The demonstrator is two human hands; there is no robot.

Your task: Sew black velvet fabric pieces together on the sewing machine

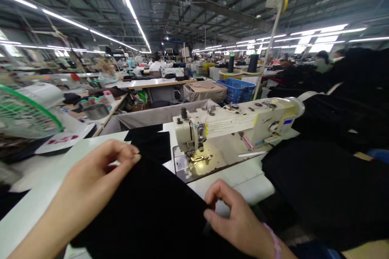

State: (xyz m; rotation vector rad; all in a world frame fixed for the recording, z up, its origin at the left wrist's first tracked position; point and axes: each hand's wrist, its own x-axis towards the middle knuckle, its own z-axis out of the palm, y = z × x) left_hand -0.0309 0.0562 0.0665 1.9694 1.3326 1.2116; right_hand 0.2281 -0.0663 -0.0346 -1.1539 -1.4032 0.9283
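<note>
A piece of black fabric (pixel 152 210) is stretched between my two hands in front of the sewing machine. My left hand (pixel 106 170) pinches its upper left corner, thumb against fingers. Lower down on the right, my right hand (pixel 231 214) pinches another point of the same edge; a pink band circles that wrist. Just beyond the cloth stands the white sewing machine (pixel 225 125), its lamp lighting the needle plate (pixel 199 159). The fabric hangs apart from the needle area. More black cloth (pixel 154 141) lies flat on the table left of the machine head.
A green-rimmed fan (pixel 30 109) stands at the left. Piles of black fabric (pixel 328 186) fill the right side. Behind the machine are a blue basket (pixel 238 90), a cardboard-topped box (pixel 206 91) and a thread stand with black cones (pixel 253 63). Other people sit farther back.
</note>
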